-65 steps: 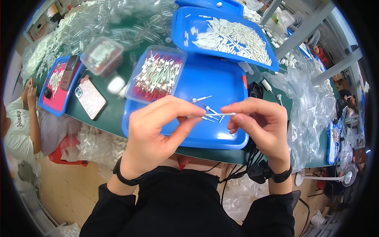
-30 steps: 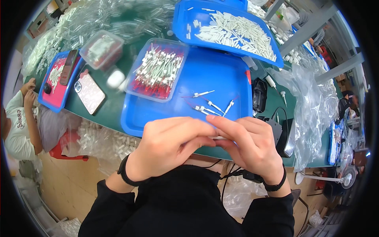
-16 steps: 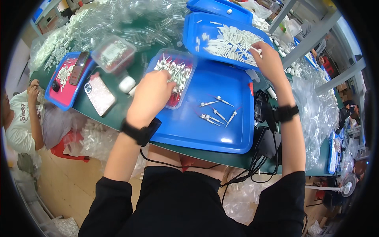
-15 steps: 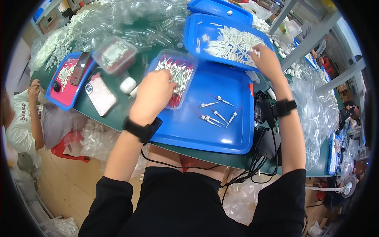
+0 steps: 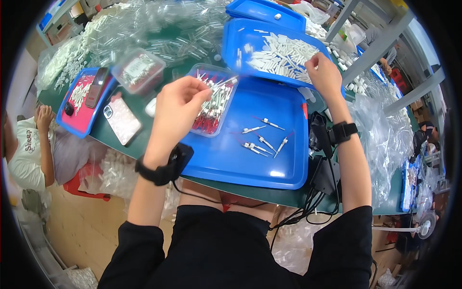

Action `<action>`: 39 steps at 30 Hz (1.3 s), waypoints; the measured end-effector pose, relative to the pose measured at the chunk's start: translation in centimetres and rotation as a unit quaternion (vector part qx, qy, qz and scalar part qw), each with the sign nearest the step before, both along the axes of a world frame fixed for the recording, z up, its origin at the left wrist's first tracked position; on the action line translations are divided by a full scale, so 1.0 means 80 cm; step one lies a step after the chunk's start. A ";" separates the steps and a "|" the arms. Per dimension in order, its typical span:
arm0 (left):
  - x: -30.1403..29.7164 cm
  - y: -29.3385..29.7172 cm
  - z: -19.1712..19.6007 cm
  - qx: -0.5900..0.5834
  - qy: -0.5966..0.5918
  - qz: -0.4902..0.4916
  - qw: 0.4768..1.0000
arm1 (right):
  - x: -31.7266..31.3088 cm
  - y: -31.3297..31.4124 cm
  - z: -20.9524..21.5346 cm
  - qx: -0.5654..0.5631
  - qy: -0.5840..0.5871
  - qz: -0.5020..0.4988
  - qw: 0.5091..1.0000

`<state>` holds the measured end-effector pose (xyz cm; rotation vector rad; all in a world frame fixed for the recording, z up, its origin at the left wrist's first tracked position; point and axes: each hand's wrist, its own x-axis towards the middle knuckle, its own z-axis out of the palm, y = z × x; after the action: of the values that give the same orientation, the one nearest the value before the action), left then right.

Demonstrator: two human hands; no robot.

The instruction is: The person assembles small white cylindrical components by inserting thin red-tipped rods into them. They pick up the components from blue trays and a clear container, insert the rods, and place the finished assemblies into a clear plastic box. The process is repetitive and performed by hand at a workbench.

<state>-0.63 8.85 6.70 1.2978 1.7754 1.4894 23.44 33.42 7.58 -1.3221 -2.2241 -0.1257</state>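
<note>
My left hand hovers at the left edge of a clear plastic box full of thin white sticks with red parts. Its thumb and fingers are pinched on a slim white stick, which points right over the box and is a little blurred. At the right edge of a blue tray heaped with short white tubes, my right hand has its fingertips pressed together; what they hold, if anything, cannot be made out. Several finished-looking white pieces with red threads lie in the nearer blue tray.
Left of the box are a lidded clear container, a phone in a pale case and a small blue tray bearing a dark device. Clear tubes cover the far table. Black cables hang at right. A co-worker sits at left.
My left hand has come up out of the box and shifted slightly left, with a slim white stick in its fingers. My right hand stays by the white tubes, its fingers now drawn closer together.
</note>
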 end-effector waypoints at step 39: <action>0.115 -0.060 -0.023 0.199 -0.352 -0.178 0.897 | 0.053 -0.304 0.019 -0.372 0.455 0.253 0.769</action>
<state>8.58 4.05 4.86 0.9836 0.7543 1.8360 27.72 9.13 9.12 -0.7318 -1.6402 1.4171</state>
